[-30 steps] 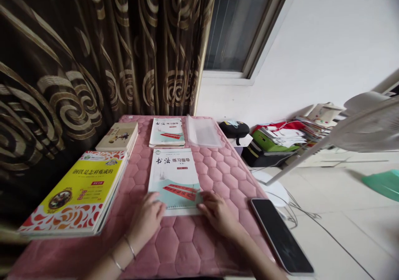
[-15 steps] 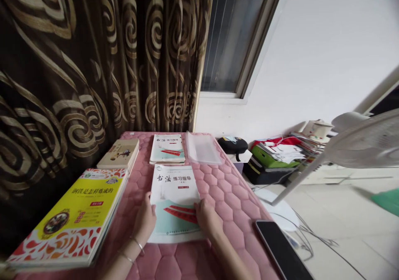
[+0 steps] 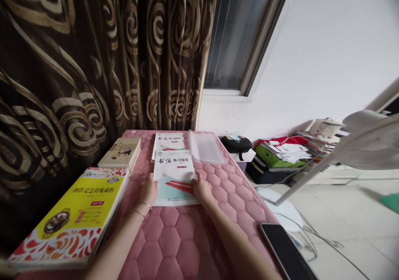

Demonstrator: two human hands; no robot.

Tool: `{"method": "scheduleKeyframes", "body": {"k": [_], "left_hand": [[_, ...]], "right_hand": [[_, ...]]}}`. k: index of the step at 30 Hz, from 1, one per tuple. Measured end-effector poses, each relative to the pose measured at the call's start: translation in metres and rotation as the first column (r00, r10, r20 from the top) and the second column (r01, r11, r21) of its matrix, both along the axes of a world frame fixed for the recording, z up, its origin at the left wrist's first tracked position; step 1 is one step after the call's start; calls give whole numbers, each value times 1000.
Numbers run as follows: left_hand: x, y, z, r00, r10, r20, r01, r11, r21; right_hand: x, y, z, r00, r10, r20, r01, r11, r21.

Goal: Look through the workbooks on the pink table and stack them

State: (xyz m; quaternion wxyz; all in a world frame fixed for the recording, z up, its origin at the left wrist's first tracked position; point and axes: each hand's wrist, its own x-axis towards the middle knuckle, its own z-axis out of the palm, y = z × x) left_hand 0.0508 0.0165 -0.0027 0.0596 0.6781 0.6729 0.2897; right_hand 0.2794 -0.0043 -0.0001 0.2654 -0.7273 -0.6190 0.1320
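Observation:
A calligraphy practice workbook (image 3: 173,179) titled 书法练习指导, with a white and pale green cover, lies on a pink quilted mat (image 3: 170,240). My left hand (image 3: 149,190) and my right hand (image 3: 202,190) grip its two side edges near the lower end. Its far end overlaps a second copy (image 3: 168,141), hiding that copy's lower part. Thin bangles circle my left wrist.
To the left lie a thick yellow and red book (image 3: 71,217) and a small beige book (image 3: 121,152). A transparent plastic sleeve (image 3: 205,147) sits at the far edge. A black phone (image 3: 285,251) lies at the right edge, beyond which stands a white fan (image 3: 370,141).
The workbook has slid away from me between my hands and now overlaps the far copy. Both hands have moved forward with it, and the view has shifted slightly.

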Motion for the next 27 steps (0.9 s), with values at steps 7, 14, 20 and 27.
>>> {"method": "scheduleKeyframes", "body": {"k": [7,14,20,27], "left_hand": [[18,-34,3,975,-26,-221,29,1000,8],[61,-79,-20,852,-382,-357,381,921,-75],[22,-77,-27,883,-273,-382,218,959,-180],[-15,-62,-15,972,-145,-187,120,983,-140]], "right_hand": [[-3,-15,7,985,19,174,4,991,-130],[-41,-58,-13,924,107,366,-117,993,3],[-17,-66,-26,924,170,344,-123,980,-154],[8,-54,-12,954,126,273,-85,984,-157]]}}
